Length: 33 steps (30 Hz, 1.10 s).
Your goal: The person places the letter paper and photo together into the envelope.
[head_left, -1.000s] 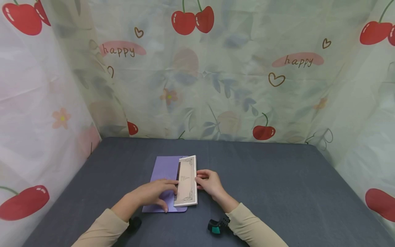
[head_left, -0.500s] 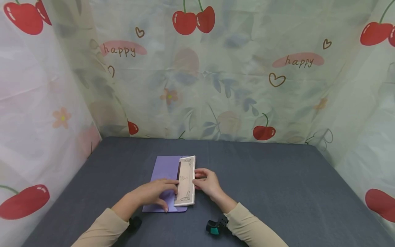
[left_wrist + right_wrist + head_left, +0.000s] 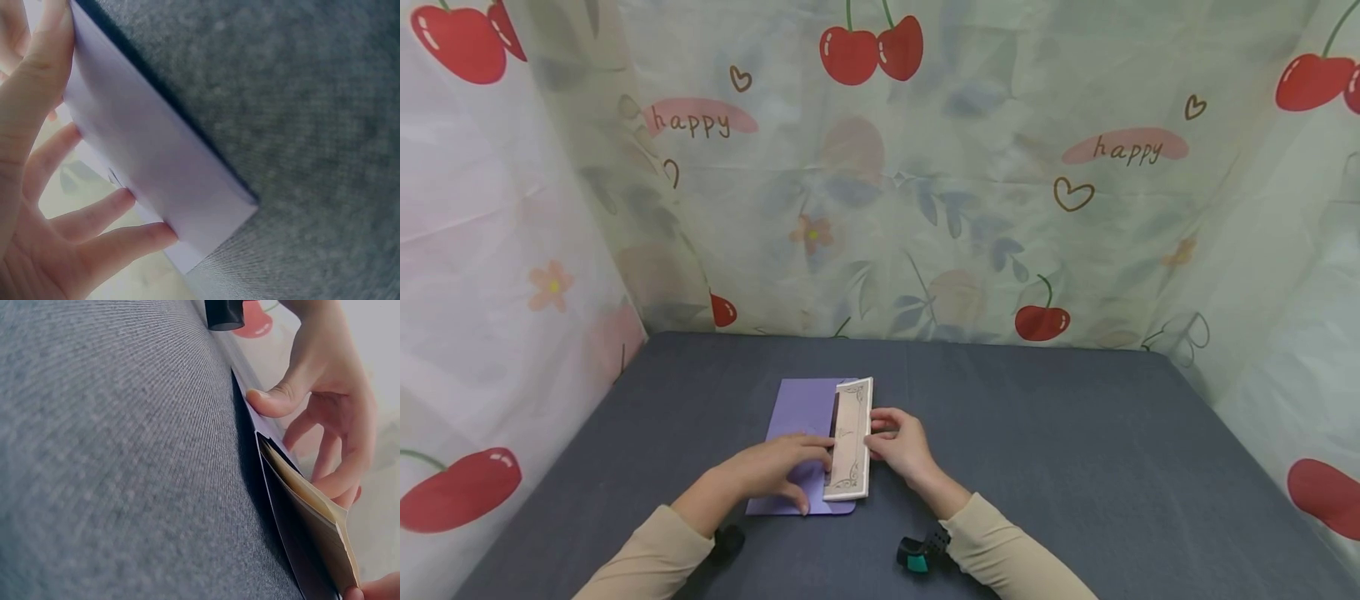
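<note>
A purple envelope point(image 3: 808, 404) lies flat on the table, its opening toward the right. A cream paper packet point(image 3: 852, 442), printed with a dark scroll border, sits partly inside that opening and sticks out on the right. My left hand point(image 3: 778, 467) rests on the envelope, thumb near its lower edge and fingertips at the opening. In the left wrist view its fingers point(image 3: 150, 237) are spread and touch the purple surface. My right hand point(image 3: 906, 446) pinches the packet's outer right edge. The right wrist view shows the packet point(image 3: 312, 515) tilted up within the envelope's mouth; its inner end is hidden.
A dark grey cloth covers the table point(image 3: 1060, 450). Black wrist straps show at both sleeves, the right one point(image 3: 917, 554) with a teal part. Behind hangs a curtain point(image 3: 955, 208) with cherry prints.
My right hand has moved slightly left, sliding the packet a little further into the envelope. The left hand and the envelope have stayed where they were.
</note>
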Tool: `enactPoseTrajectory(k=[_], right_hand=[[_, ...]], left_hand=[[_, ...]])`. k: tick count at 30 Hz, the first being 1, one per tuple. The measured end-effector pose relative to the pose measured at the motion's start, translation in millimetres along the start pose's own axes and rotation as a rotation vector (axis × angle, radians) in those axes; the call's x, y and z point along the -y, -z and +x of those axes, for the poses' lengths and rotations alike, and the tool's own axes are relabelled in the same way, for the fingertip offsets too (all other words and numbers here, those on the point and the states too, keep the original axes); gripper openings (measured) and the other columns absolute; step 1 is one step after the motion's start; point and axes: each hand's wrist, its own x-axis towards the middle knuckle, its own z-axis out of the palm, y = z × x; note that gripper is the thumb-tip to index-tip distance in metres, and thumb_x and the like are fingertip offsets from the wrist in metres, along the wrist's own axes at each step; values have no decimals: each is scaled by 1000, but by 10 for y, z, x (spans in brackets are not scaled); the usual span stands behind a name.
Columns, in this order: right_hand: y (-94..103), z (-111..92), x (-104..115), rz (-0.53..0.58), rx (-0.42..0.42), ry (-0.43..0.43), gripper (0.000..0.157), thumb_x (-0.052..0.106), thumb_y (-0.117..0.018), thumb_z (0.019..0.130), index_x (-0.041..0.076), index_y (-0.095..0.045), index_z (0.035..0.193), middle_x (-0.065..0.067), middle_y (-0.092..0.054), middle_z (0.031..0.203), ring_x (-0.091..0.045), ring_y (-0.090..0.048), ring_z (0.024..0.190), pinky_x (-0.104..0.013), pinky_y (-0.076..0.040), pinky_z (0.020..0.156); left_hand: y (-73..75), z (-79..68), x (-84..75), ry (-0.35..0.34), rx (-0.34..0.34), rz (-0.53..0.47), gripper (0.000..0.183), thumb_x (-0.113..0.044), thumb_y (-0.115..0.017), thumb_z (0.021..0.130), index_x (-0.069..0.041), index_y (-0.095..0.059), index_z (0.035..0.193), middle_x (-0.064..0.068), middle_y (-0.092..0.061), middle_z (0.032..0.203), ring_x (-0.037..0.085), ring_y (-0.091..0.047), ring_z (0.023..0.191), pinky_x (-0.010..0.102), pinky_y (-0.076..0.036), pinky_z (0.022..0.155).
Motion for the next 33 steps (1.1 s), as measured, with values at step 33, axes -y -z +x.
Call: enactPoseTrajectory(k=[33], right_hand=[[-103,-11,-9,-43,22,-8,40,-8,-63,78,-8,-55,117,-25,-62,106,-20,-68,82,-27,-57,63]], left_hand=[[0,2,0,-10,-5,18,50,-36,-78,65,-18,-59,109,8,-47,143,31,-47,128,47,-40,103]])
